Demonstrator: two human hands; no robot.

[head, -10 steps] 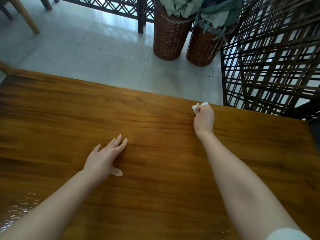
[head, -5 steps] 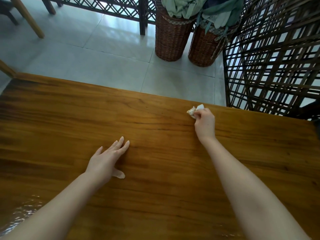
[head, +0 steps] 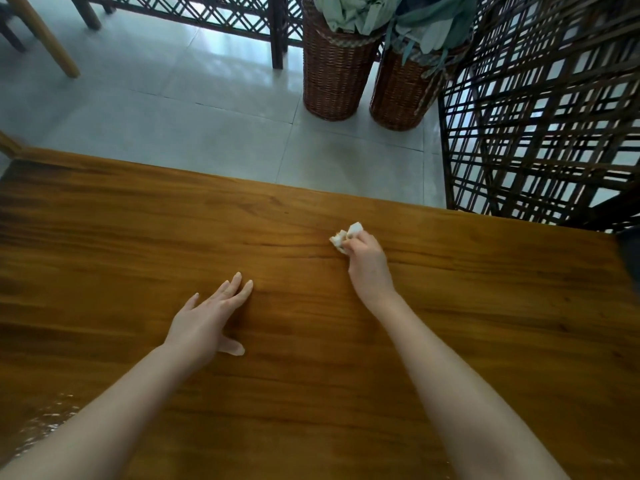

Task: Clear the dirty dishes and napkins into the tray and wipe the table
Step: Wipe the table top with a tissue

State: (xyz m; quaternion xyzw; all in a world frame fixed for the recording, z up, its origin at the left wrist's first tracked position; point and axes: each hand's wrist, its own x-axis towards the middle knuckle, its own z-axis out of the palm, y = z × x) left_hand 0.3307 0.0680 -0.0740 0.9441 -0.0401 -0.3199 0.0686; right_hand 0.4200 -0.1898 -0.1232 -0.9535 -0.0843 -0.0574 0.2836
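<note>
Crumpled white napkin (head: 344,237), stained tan, pressed on glossy brown wooden table (head: 138,237), far side

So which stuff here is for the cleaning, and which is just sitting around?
For the job: crumpled napkin, gripped by the right hand; wooden table, with the left hand open on it.
Just around: wicker baskets; lattice screen.
</note>
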